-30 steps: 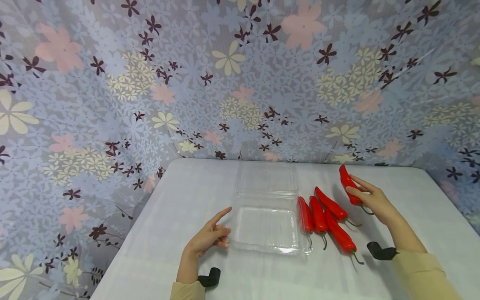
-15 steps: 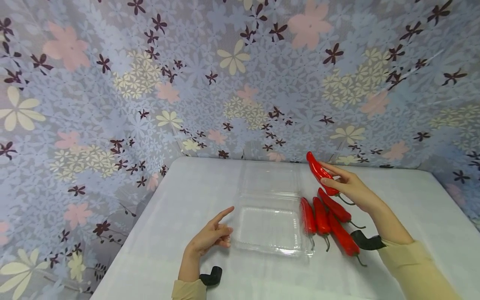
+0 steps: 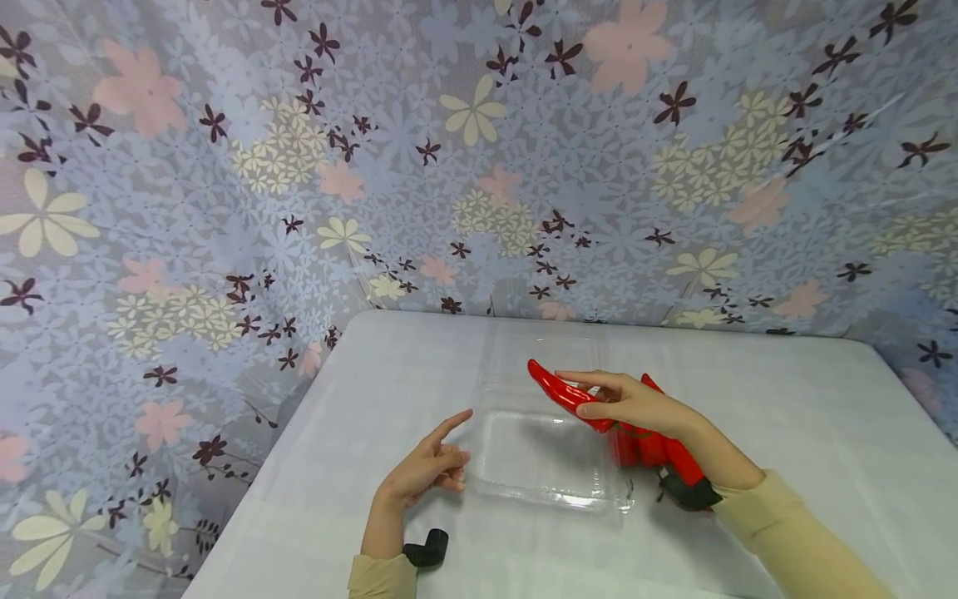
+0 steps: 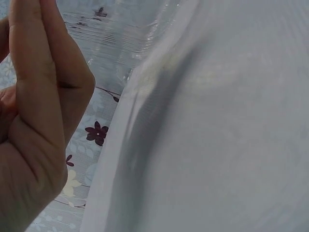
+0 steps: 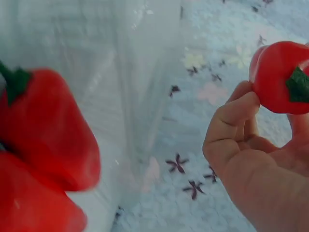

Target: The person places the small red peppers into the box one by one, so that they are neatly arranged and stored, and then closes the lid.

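A red pepper (image 3: pixel 563 394) is pinched between the thumb and fingers of my right hand (image 3: pixel 649 408), held above the right part of the clear plastic box (image 3: pixel 535 497). The right wrist view shows the stem end of that pepper (image 5: pixel 277 77) at my fingertips. My left hand (image 3: pixel 421 472) is at the box's left side, index finger extended toward its edge and the other fingers bent loosely, holding nothing. In the left wrist view, the left hand (image 4: pixel 36 111) has no object in it.
Several other red peppers (image 3: pixel 683 459) lie right of the box, partly hidden under my right hand and wrist. The box's transparent lid (image 3: pixel 516 353) lies opened toward the back of the white table (image 3: pixel 404 358). A flowered cloth (image 3: pixel 397 166) hangs behind.
My right hand has carried the pepper leftward, from beyond the loose peppers to above the box. My left hand has stayed nearly still.
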The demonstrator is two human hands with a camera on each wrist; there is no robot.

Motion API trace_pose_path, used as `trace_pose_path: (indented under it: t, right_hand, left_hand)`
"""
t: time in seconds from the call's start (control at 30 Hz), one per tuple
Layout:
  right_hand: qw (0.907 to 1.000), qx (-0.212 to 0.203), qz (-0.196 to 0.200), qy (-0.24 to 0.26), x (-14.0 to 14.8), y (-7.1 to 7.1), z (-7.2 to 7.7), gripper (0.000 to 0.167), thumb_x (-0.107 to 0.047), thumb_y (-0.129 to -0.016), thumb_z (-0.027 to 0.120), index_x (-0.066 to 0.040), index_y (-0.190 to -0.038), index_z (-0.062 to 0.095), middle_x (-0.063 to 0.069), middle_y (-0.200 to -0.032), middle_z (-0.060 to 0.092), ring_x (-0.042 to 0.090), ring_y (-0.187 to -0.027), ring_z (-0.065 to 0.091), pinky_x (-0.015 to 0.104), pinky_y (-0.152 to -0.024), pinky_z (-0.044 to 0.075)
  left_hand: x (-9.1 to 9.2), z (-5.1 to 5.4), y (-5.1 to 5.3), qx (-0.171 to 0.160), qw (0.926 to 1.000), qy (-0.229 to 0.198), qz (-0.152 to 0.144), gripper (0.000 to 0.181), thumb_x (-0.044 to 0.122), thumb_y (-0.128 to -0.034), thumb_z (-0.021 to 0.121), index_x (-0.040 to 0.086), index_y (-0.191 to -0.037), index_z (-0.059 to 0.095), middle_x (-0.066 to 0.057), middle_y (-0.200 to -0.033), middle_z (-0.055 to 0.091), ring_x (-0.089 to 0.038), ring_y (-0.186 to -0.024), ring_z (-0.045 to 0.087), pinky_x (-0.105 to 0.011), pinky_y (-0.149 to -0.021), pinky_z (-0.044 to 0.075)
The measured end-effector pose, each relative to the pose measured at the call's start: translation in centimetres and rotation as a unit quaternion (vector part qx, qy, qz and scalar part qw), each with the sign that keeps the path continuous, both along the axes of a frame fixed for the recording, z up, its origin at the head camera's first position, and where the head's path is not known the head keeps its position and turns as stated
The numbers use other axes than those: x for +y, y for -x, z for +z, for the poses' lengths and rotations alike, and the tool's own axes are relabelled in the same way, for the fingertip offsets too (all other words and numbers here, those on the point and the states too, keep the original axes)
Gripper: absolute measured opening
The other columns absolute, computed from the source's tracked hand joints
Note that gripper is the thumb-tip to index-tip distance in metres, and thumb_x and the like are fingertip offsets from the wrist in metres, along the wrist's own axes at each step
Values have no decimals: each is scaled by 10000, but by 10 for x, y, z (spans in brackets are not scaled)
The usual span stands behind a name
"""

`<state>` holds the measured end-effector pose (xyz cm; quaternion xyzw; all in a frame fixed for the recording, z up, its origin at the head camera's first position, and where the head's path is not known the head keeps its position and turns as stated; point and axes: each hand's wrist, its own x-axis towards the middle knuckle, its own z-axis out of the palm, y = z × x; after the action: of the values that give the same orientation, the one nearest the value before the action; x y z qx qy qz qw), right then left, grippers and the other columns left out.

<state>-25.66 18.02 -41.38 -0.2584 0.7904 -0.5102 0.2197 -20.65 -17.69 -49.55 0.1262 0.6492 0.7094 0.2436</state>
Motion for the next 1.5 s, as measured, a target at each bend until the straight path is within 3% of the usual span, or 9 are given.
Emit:
trace_pose_path:
  t: [0.13,0.37,0.67,1.0,1.33,1.5]
  right_hand:
    - [9990,-244,382,-17,-10,-2,-11,541,-230,-918,630,-210,-1426,445,145,-1206,516,305,-916,529,421,-689,524]
    - [9931,-451,1039,-304,-28,-15,-33,497,-257,-892,662,-260,-1369,522,48,-1286,497,288,-1087,441,369,-793,506]
    - [9825,458,1629,-779,-41,-27,-44,441,-259,-878,676,-210,-1309,592,-72,-1026,587,159,-909,518,274,-716,496]
    - [9759,358,1855,-1092,-45,-27,-44,433,-266,-894,649,-185,-1314,584,-115,-1071,581,100,-963,512,280,-818,481]
    - [9709,627,1940,-1253,-48,-23,-50,416,-258,-894,641,-184,-1301,596,-89,-1027,556,80,-890,487,256,-744,468]
    - [9721,606,1937,-1174,-47,-21,-49,408,-253,-912,621,-161,-1308,586,-55,-1073,577,113,-941,525,266,-788,492]
  left_hand:
    - [1,0,1,-52,10000,19,43,704,16,-917,580,152,-1509,226,-35,-691,497,-111,-592,520,-261,-590,567]
    - [4,-1,-1,-157,9998,-5,87,704,5,-913,574,165,-1508,233,-40,-690,501,-109,-581,527,-256,-582,566]
    - [4,-1,-1,-113,9999,-30,109,701,-2,-909,570,179,-1503,245,-42,-686,498,-112,-577,527,-255,-574,565]
    - [4,-1,-1,-155,9998,-16,120,709,-2,-904,579,175,-1502,243,-41,-692,496,-107,-567,529,-252,-566,564]
    - [4,-1,0,-120,9999,44,97,707,-3,-910,576,157,-1505,228,-48,-696,499,-112,-569,533,-264,-576,568]
    - [4,0,0,-144,9998,18,98,711,-9,-907,576,159,-1505,230,-49,-694,497,-116,-567,531,-263,-568,567]
